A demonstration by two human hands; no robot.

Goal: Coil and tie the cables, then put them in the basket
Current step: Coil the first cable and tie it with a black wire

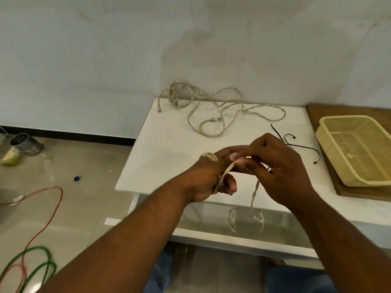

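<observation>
Left hand (pixel 211 178) curls its fingers around coils of a beige network cable (pixel 253 197); right hand (pixel 281 166) pinches the same cable above the white table (pixel 169 144).

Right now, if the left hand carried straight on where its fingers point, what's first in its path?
The right hand: the left hand points its fingers rightward into it, and they look to be touching around the cable. Depth is unclear; beyond lie the black ties, then the basket.

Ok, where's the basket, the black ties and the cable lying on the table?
basket (pixel 344 117): head view, back rim.
black ties (pixel 305 147): head view, middle of the long tie.
loose cable (pixel 214 119): head view, plug at its end.
</observation>
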